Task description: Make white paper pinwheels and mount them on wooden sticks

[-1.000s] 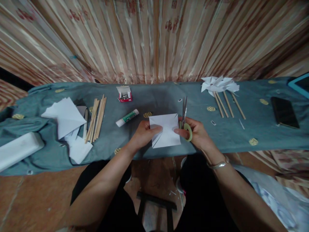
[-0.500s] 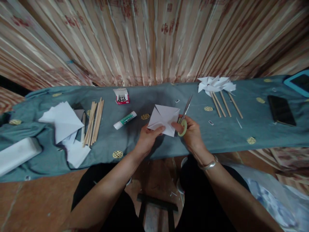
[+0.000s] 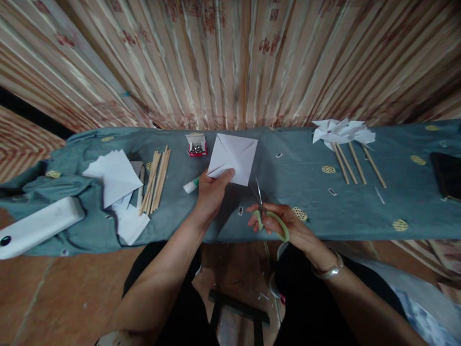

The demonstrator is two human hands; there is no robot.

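My left hand (image 3: 212, 194) pinches a square white sheet of paper (image 3: 236, 156) at its lower edge, thumb on top. Slits run inward from the sheet's corners. Lower and to the right, my right hand (image 3: 281, 218) holds scissors (image 3: 264, 214) with pale green handles, fingers at the loops. The blades point up toward the paper's lower right corner, apart from it, and look slightly spread. Partly hidden behind my left hand lies a glue stick (image 3: 190, 186). Just left of the paper stands a small red and white box (image 3: 197, 145) of metal pins.
White paper pinwheels (image 3: 342, 132) on wooden sticks lie at the right, near a dark phone-like object (image 3: 446, 174). At the left are several wooden sticks (image 3: 158, 182), stacked white paper (image 3: 117, 175) and a long white case (image 3: 43, 226). A curtain (image 3: 230, 62) hangs behind the table.
My left hand has lifted the paper up and away. My right hand has let go of the paper and drawn down with the scissors, whose blades have swung to the left.
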